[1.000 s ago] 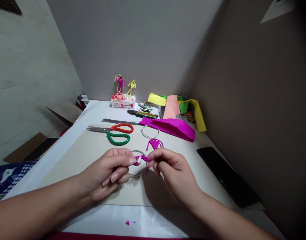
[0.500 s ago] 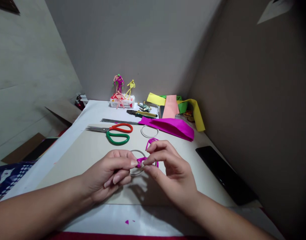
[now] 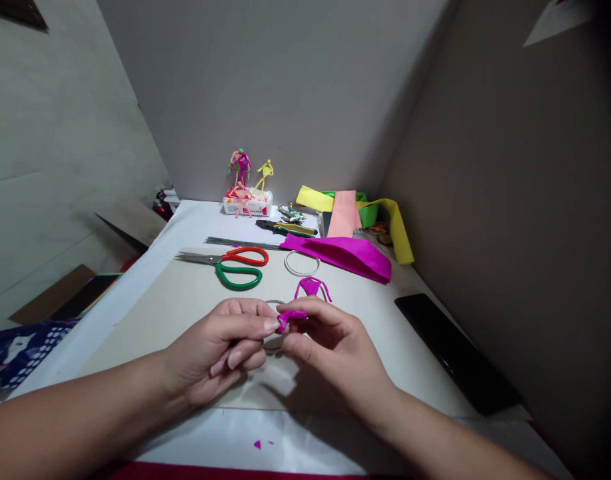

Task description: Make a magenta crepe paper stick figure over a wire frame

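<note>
My left hand (image 3: 220, 350) and my right hand (image 3: 335, 347) meet over a beige card sheet (image 3: 150, 340). Between their fingertips is a bunched magenta paper strip (image 3: 290, 318), wrapped on a thin metal ring (image 3: 274, 347). My hands hide most of the ring. The left fingers hold the ring, and my right thumb and forefinger pinch the paper. Just beyond my right hand, a small magenta paper shape (image 3: 311, 288) lies on the card, not touching either hand.
Beyond the hands lie a second ring (image 3: 302, 264), scissors with red and green handles (image 3: 240, 269), a magenta paper fold (image 3: 348, 259), thin wires (image 3: 240, 243) and pliers (image 3: 285, 229). Coloured paper strips (image 3: 345, 213), paper-wrapped figures (image 3: 245, 177) and a black phone (image 3: 455, 347) stand further out.
My right hand has drawn back toward me and uncovered the small magenta shape. The magenta strip is now bunched tighter at the fingertips, and the ring is more hidden.
</note>
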`<state>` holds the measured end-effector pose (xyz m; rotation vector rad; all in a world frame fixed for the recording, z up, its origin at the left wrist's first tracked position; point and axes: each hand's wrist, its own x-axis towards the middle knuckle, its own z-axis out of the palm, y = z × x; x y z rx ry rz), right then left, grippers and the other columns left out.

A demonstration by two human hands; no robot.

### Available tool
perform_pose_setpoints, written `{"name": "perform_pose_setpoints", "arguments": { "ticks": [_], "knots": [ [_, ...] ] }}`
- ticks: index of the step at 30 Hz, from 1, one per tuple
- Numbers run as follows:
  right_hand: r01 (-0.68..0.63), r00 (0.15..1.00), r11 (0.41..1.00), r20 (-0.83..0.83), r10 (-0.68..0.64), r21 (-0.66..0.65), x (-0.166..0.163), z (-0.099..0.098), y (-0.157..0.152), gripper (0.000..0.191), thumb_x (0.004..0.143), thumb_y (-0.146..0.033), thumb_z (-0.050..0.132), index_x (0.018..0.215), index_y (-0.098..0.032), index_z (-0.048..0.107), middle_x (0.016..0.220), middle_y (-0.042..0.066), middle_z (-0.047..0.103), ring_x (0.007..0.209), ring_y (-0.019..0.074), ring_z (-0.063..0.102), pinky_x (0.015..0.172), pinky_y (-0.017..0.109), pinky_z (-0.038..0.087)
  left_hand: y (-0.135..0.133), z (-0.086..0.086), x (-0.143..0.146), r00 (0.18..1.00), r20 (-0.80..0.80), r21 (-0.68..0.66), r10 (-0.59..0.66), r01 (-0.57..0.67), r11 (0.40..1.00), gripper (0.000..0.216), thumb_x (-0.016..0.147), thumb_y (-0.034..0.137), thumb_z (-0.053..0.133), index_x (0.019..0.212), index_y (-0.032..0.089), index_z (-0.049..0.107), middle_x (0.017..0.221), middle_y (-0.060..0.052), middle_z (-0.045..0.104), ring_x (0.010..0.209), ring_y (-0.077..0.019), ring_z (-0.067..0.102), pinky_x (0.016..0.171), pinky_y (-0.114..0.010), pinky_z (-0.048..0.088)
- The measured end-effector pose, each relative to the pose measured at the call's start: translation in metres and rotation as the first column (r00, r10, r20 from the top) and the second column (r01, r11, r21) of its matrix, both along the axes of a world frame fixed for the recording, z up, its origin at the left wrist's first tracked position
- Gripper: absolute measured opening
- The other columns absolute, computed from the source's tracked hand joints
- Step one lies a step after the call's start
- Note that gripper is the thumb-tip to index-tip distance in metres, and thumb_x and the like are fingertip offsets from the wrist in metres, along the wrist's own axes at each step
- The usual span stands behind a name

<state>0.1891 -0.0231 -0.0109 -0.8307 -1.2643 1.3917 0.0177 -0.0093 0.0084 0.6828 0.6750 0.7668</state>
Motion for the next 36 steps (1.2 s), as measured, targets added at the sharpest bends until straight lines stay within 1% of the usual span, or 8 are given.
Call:
{"name": "perform_pose_setpoints", "arguments": {
  "ticks": [7, 11, 14, 18, 21, 25, 31, 36],
  "knots": [
    [0.163, 0.985, 0.968, 0.030, -0.172, 0.191, -0.005, -0.003, -0.003, 0.009, 0.073, -0.015, 0.075, 0.079, -0.022, 0.074, 0.082, 0.002, 0.065, 0.078, 0.0141, 0.061, 0.070, 0.027, 0.049, 0.000, -0.001, 0.004, 1.000, 0.018, -0.002, -0.011, 0.011, 1.000, 0.013, 0.073, 0.013, 0.067, 0.061, 0.011, 0.064, 0.026, 0.008, 0.040, 0.024, 0.0015, 0.015, 0.037, -0.015, 0.019],
    [0.277, 0.919, 0.818, 0.111, -0.379, 0.504, -0.006, -0.003, -0.010, 0.017, 0.076, -0.004, 0.069, 0.085, -0.018, 0.073, 0.082, 0.005, 0.063, 0.076, 0.0138, 0.062, 0.066, 0.025, 0.051, -0.001, -0.001, 0.005, 1.000, 0.014, -0.009, -0.012, 0.012, 1.000, 0.011, 0.074, 0.014, 0.068, 0.064, 0.010, 0.066, 0.026, 0.008, 0.040, 0.024, 0.0018, 0.015, 0.037, -0.014, 0.020],
    [0.217, 0.876, 0.693, 0.177, -0.449, 0.688, -0.003, -0.003, -0.014, 0.028, 0.077, 0.003, 0.062, 0.098, -0.014, 0.070, 0.088, 0.008, 0.061, 0.080, 0.0153, 0.062, 0.066, 0.026, 0.052, -0.002, 0.000, 0.005, 1.000, 0.020, -0.031, 0.004, -0.004, 1.000, 0.013, 0.073, 0.016, 0.069, 0.062, 0.010, 0.065, 0.026, 0.008, 0.040, 0.024, 0.0017, 0.015, 0.038, -0.014, 0.021],
    [0.106, 0.826, 0.574, 0.250, -0.505, 0.812, 0.001, -0.004, -0.016, 0.039, 0.076, 0.003, 0.063, 0.112, -0.012, 0.064, 0.093, 0.012, 0.060, 0.083, 0.0192, 0.060, 0.068, 0.032, 0.054, -0.004, 0.001, 0.005, 1.000, 0.026, -0.056, 0.015, -0.014, 0.998, 0.015, 0.071, 0.017, 0.071, 0.060, 0.011, 0.062, 0.026, 0.008, 0.041, 0.025, 0.0010, 0.019, 0.041, -0.014, 0.027],
    [0.080, 0.801, 0.538, 0.267, -0.536, 0.839, 0.003, -0.004, -0.014, 0.040, 0.076, 0.004, 0.062, 0.113, -0.013, 0.062, 0.089, 0.011, 0.060, 0.080, 0.0192, 0.059, 0.064, 0.033, 0.052, -0.004, 0.002, 0.006, 1.000, 0.015, -0.036, 0.016, -0.016, 0.999, 0.016, 0.072, 0.017, 0.070, 0.059, 0.011, 0.062, 0.026, 0.008, 0.041, 0.024, 0.0015, 0.018, 0.039, -0.014, 0.023],
    [0.113, 0.825, 0.570, 0.243, -0.510, 0.814, 0.002, -0.001, -0.012, 0.036, 0.077, 0.005, 0.059, 0.108, -0.010, 0.064, 0.086, 0.011, 0.059, 0.077, 0.0179, 0.058, 0.064, 0.032, 0.051, -0.004, 0.002, 0.008, 0.999, -0.023, 0.036, 0.045, -0.044, 0.998, 0.015, 0.072, 0.019, 0.071, 0.062, 0.011, 0.064, 0.026, 0.008, 0.040, 0.024, 0.0018, 0.016, 0.036, -0.015, 0.017],
    [0.137, 0.898, 0.724, 0.223, -0.379, 0.676, 0.002, 0.009, -0.007, 0.023, 0.082, 0.001, 0.055, 0.097, -0.010, 0.070, 0.080, 0.008, 0.058, 0.072, 0.0144, 0.059, 0.060, 0.027, 0.050, -0.002, -0.004, 0.007, 0.999, -0.051, 0.053, 0.017, -0.014, 0.998, 0.011, 0.070, 0.021, 0.073, 0.068, 0.011, 0.067, 0.026, 0.007, 0.041, 0.022, 0.0013, 0.021, 0.036, -0.016, 0.014],
    [0.160, 0.898, 0.798, 0.249, -0.362, 0.580, 0.006, 0.012, -0.002, 0.016, 0.082, -0.005, 0.060, 0.087, -0.013, 0.073, 0.076, 0.006, 0.061, 0.070, 0.0148, 0.059, 0.061, 0.029, 0.049, -0.003, -0.002, 0.005, 0.987, -0.158, 0.101, -0.010, 0.026, 0.995, 0.015, 0.073, 0.019, 0.068, 0.084, 0.010, 0.071, 0.029, 0.007, 0.043, 0.024, 0.0002, 0.020, 0.035, -0.019, 0.007]
  ]
}}
